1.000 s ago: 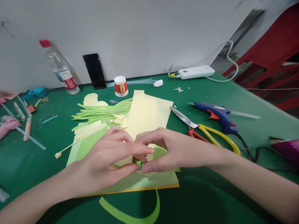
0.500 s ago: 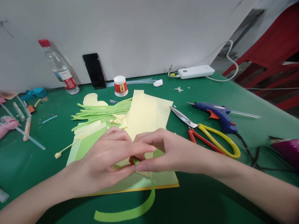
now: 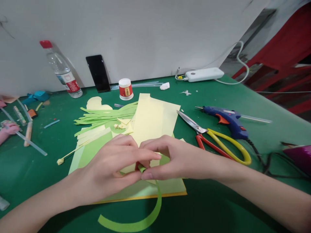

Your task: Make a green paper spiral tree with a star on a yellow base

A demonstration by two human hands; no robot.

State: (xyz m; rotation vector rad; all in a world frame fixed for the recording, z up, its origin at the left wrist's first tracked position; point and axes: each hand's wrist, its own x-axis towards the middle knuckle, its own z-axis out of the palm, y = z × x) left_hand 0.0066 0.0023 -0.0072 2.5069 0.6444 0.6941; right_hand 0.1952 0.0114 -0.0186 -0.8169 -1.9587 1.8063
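Note:
Between my fingertips is the rolled end of a green paper strip (image 3: 136, 226); its free end curves down over the near edge of the paper stack and onto the green table. My left hand (image 3: 114, 165) grips the small roll from the left, its index finger stretched across the top. From the right, my right hand (image 3: 165, 158) pinches the same roll between thumb and fingers. Part of the roll is hidden behind the fingers. Below both hands lie pale yellow and green paper sheets (image 3: 157, 116), with thin cut green strips (image 3: 107, 116) beyond.
Scissors (image 3: 199, 129) and a blue glue gun (image 3: 225, 118) lie to the right. Small folded yellow paper pieces (image 3: 119, 126) sit on the papers. Behind stand a water bottle (image 3: 64, 74), a phone (image 3: 98, 73) and a paper cup (image 3: 125, 89). A white power strip (image 3: 204, 74) lies at the back.
The strip's hanging part now bows in a rounder curve, and slightly more of the roll shows between my fingers. Both hands keep nearly the same place.

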